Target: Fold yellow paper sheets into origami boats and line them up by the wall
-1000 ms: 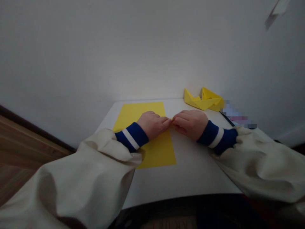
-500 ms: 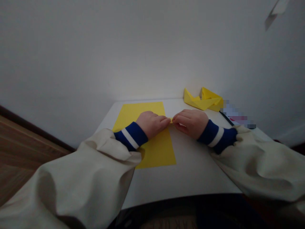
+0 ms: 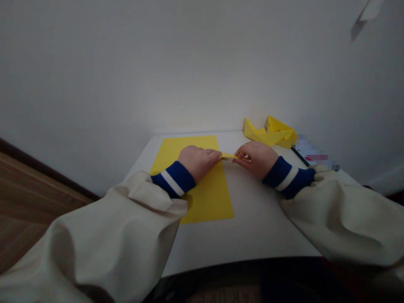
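A small folded yellow paper [image 3: 228, 156] spans the gap between my two hands, only its middle showing. My left hand [image 3: 198, 163] is closed on its left end, fingers pressed together. On the other end, my right hand [image 3: 257, 159] pinches between thumb and fingers. Both hands cover much of the folded piece, so its full shape is hidden. Under my left hand and sleeve lies a flat yellow sheet of paper [image 3: 210, 204]. Beyond my right hand sits a folded yellow paper boat [image 3: 268, 136].
All of this is on a small white table [image 3: 252, 235] against a grey-white wall [image 3: 195, 67]. A blurred-out flat item [image 3: 311, 151] lies at the table's right side. Brown wooden furniture [image 3: 28, 210] stands at the left.
My hands have drawn slightly apart, the right one shifting a little up, so more of the folded paper shows between them. The sheet and the paper boat have stayed put.
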Motion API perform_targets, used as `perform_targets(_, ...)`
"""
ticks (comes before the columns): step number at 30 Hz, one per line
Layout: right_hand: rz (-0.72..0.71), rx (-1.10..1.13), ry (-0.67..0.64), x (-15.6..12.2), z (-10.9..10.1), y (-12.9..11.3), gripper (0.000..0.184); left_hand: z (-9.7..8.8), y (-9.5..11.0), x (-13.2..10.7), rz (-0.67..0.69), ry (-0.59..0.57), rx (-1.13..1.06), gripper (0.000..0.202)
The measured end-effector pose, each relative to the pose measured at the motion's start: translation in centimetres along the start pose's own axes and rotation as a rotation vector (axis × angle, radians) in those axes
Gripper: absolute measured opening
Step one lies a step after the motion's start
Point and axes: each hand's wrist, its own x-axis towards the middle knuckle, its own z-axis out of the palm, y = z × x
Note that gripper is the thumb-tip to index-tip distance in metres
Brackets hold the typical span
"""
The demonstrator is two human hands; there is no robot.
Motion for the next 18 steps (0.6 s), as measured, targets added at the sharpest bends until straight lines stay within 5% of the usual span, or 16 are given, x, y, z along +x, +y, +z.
perform_targets(18,0.163,-0.23,-0.06,-0.24,-0.61,-0.19,0.026,-0.64,0.04,0.05,-0.093,-0.07,-0.003,0.025)
